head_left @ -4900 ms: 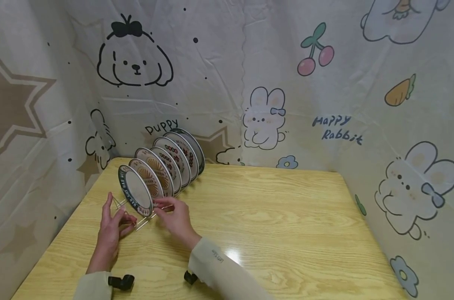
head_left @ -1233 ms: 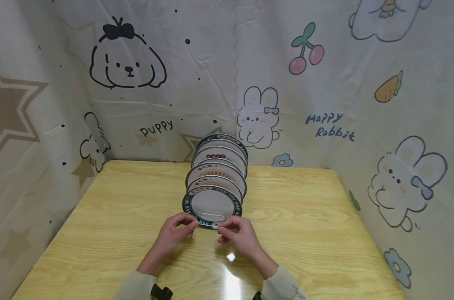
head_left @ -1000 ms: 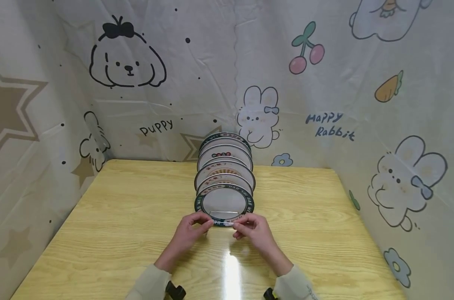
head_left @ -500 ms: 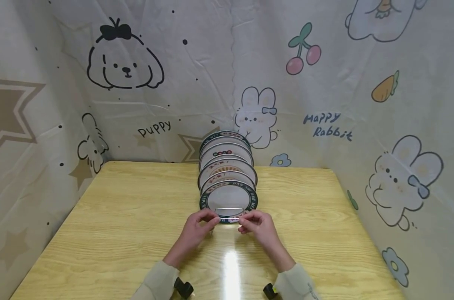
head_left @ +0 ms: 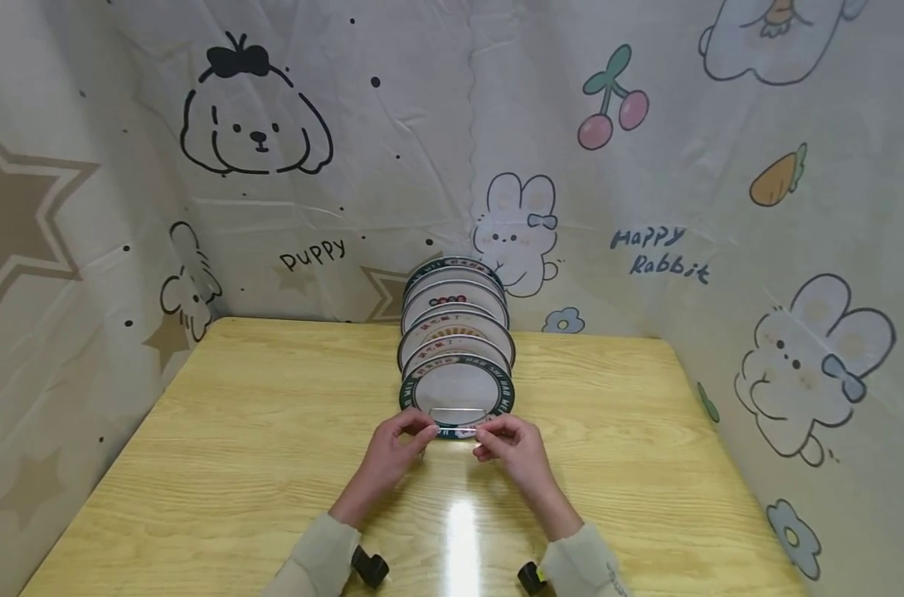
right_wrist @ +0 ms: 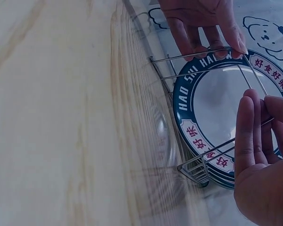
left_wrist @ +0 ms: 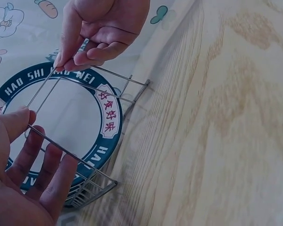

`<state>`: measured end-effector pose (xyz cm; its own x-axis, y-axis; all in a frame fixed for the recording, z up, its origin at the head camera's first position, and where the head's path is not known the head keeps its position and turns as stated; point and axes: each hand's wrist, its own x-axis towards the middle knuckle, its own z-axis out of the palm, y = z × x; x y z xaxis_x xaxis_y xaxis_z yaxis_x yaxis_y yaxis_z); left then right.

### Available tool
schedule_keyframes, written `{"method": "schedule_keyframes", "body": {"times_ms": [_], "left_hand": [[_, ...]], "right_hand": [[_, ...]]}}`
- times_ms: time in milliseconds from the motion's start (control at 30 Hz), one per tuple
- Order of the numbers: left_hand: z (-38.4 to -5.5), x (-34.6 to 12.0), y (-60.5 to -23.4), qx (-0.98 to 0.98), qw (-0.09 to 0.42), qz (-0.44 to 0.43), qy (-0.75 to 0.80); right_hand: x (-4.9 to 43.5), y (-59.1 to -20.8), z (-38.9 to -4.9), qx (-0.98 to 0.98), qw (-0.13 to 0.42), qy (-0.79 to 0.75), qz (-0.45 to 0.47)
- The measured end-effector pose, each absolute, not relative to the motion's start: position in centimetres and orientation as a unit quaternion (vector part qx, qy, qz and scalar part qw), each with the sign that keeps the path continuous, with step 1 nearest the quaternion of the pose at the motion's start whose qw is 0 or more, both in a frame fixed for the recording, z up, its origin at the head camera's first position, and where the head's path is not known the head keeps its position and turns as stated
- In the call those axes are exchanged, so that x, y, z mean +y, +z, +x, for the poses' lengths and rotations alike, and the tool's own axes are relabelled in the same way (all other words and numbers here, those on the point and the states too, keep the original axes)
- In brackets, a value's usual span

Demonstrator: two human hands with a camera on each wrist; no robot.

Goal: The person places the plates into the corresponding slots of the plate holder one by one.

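Observation:
A metal wire plate rack (left_wrist: 108, 73) stands mid-table, holding several upright plates one behind another. Its front plate (head_left: 457, 390) has a white centre and a dark green lettered rim; those behind show only their upper parts. My left hand (head_left: 394, 448) pinches the left end of the rack's near wire loop between thumb and fingers. At the loop's right end, my right hand (head_left: 517, 450) has the same kind of pinch. Both wrist views show the thumbs on the wire, with the front plate just behind it. Most of the rack's base is hidden by the plates in the head view.
The wooden table (head_left: 609, 448) extends to both sides of the rack. A printed cloth (head_left: 415, 124) hangs behind the table and along its sides, close behind the rearmost plate. Small black wrist cameras (head_left: 370, 567) sit at both sleeves.
The rack with its plates has moved from the table's back left to the middle and turned to face me. Over the last second it has slid slightly right and away, both hands gripping it.

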<state>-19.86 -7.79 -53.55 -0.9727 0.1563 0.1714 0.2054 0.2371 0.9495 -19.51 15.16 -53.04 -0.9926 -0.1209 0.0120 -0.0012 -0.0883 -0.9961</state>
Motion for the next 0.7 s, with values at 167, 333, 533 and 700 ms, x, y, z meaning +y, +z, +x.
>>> {"method": "schedule_keyframes", "body": {"times_ms": [167, 333, 533, 700], "left_hand": [[-19.99, -7.82, -53.57, -0.785, 0.017, -0.113, -0.609], [-20.10, -7.87, -53.59, -0.784, 0.014, -0.104, -0.612], [-20.07, -7.80, -53.55, -0.779, 0.010, -0.095, -0.620], [-20.09, -7.77, -53.59, -0.780, 0.008, -0.093, -0.619]], "right_hand": [[15.08, -53.20, -19.68, 0.674, 0.039, -0.737, -0.044], [14.92, -53.34, -19.76, 0.672, 0.035, -0.739, -0.045], [14.80, -53.40, -19.80, 0.676, 0.034, -0.735, -0.044], [14.90, -53.47, -19.87, 0.679, 0.036, -0.732, -0.045]]}}
